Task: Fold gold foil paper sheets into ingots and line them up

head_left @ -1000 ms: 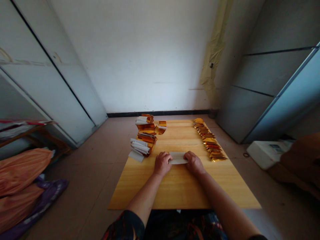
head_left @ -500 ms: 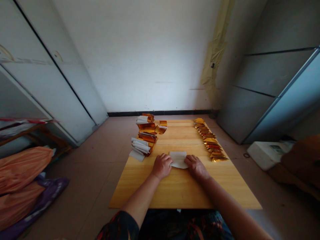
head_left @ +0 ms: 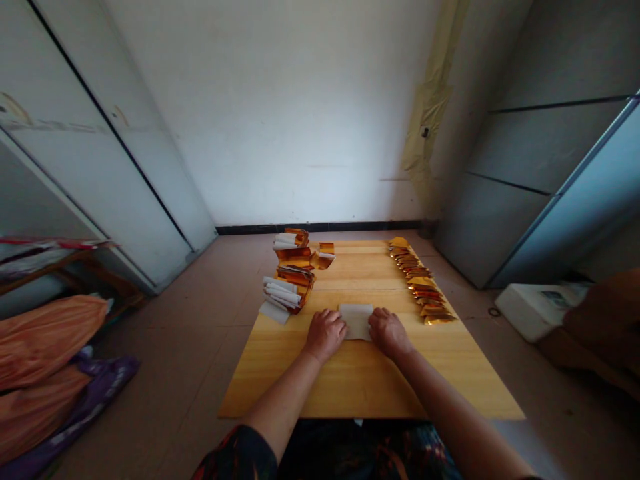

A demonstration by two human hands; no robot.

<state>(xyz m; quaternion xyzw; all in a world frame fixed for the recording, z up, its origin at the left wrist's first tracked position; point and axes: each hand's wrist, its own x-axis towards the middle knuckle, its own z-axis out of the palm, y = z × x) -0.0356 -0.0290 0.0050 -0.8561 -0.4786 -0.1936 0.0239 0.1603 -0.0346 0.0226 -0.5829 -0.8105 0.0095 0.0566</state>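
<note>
My left hand (head_left: 325, 335) and my right hand (head_left: 390, 332) rest on a light wooden board (head_left: 370, 390), their fingers on either side of a white paper sheet (head_left: 357, 321). The hands hide the sheet's side edges. Left of my left hand sit two piles of gold-and-orange foil pieces with white paper strips (head_left: 286, 292) (head_left: 293, 250). A small gold foil piece (head_left: 325, 253) lies beside the farther pile. Along the board's right side runs a row of overlapping gold foil pieces (head_left: 420, 283).
Tall white cabinet doors (head_left: 115, 153) stand at the left, and a grey-blue cabinet (head_left: 540, 180) stands at the right. Orange and purple bags (head_left: 40, 347) lie on the tiled floor at the left. A white box (head_left: 530, 310) sits on the floor at the right.
The white sheet has gone from a wide, narrow strip to a squarer shape, reaching further towards me. My hands have shifted slightly along its sides.
</note>
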